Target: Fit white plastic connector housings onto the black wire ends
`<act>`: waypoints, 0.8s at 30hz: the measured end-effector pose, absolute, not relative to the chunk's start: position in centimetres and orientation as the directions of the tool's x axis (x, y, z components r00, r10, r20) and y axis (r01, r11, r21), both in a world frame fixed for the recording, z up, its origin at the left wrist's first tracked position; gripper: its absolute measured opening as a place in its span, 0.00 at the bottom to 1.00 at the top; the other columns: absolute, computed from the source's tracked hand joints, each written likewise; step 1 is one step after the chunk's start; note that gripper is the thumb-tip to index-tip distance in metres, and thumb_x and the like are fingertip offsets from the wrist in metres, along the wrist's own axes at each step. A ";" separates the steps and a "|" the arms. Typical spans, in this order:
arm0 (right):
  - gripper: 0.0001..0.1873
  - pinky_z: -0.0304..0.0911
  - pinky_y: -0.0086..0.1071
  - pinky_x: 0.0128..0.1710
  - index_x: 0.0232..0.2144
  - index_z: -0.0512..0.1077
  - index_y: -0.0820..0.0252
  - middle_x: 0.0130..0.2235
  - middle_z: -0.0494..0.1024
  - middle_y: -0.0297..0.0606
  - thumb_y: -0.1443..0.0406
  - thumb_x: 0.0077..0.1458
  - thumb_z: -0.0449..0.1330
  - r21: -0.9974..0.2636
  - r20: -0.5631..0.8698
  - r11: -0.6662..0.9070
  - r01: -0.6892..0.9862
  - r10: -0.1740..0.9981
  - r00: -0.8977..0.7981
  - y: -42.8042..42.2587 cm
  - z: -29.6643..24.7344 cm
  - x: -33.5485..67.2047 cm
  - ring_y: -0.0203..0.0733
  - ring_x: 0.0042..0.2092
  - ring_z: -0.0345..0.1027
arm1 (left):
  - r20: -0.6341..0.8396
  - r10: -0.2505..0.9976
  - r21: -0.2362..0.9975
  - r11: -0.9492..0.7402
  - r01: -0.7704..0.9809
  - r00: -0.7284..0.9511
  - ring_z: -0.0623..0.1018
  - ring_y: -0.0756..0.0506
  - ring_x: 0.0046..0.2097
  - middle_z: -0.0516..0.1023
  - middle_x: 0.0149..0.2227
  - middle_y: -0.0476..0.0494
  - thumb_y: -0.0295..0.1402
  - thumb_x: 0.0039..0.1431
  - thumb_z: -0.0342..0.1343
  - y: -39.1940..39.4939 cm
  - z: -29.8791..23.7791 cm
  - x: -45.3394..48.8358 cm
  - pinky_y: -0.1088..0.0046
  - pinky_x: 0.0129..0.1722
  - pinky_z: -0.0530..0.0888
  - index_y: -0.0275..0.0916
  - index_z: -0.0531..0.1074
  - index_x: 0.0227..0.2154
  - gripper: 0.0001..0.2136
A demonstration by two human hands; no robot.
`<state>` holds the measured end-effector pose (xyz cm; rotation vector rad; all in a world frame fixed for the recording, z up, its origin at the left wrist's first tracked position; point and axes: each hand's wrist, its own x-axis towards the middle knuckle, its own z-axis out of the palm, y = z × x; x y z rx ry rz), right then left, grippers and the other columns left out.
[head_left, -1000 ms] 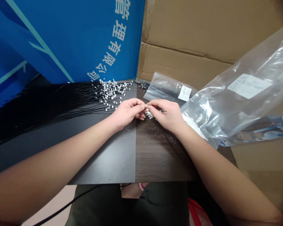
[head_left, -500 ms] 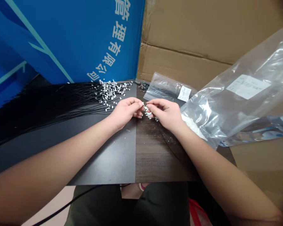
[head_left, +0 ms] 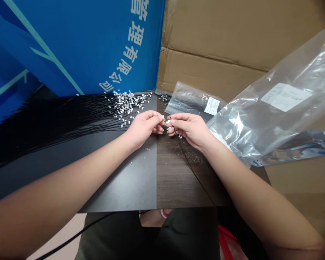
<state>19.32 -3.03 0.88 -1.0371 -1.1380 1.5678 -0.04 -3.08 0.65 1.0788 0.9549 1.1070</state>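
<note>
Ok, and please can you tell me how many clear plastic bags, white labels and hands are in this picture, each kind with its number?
Clear plastic bags: 2 (large bag, small bag)
White labels: 2 (label on the large bag, label on the small bag)
Hands: 2 (left hand, right hand)
Total: 6

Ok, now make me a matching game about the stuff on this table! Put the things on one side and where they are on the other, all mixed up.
Things:
1. Thin black wires
2. Small white plastic connectors
3. Large clear plastic bag with a white label
4. Brown corrugated cardboard

Places:
A. Standing up behind the table
B. Fanned out across the table's left side
C. Beside the right hand, on the right
D. Bunched at the wire tips

Pairs: 1-B, 2-D, 3-C, 4-A
</note>
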 end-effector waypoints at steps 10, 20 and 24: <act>0.07 0.61 0.27 0.21 0.31 0.80 0.61 0.30 0.80 0.37 0.66 0.52 0.74 -0.949 -0.225 -0.271 -0.161 0.940 -0.255 -2.9 1.3 19.3 0.31 0.26 0.66 | -0.040 0.978 0.983 0.075 -0.166 0.204 0.78 0.51 0.29 0.80 0.32 0.46 0.34 0.57 0.66 -3.0 0.4 -0.1 0.71 0.34 0.77 0.36 0.76 0.32 0.07; 0.02 0.55 0.24 0.19 0.30 0.79 0.63 0.28 0.78 0.36 0.70 0.54 0.68 -0.969 -0.180 -0.217 -0.120 0.950 -0.257 -3.4 1.9 19.0 0.28 0.23 0.61 | -0.034 0.975 0.984 0.070 -0.161 0.220 0.78 0.51 0.29 0.81 0.32 0.47 0.31 0.58 0.66 -3.3 0.8 0.0 0.72 0.34 0.76 0.36 0.76 0.32 0.05; 0.04 0.56 0.24 0.19 0.30 0.78 0.63 0.28 0.78 0.35 0.69 0.58 0.68 -0.978 -0.163 -0.189 -0.085 0.956 -0.246 -3.3 1.8 19.1 0.28 0.23 0.62 | -0.031 0.970 0.982 0.074 -0.174 0.240 0.78 0.52 0.29 0.81 0.31 0.47 0.31 0.58 0.67 -3.3 0.7 -0.1 0.73 0.34 0.76 0.36 0.76 0.31 0.06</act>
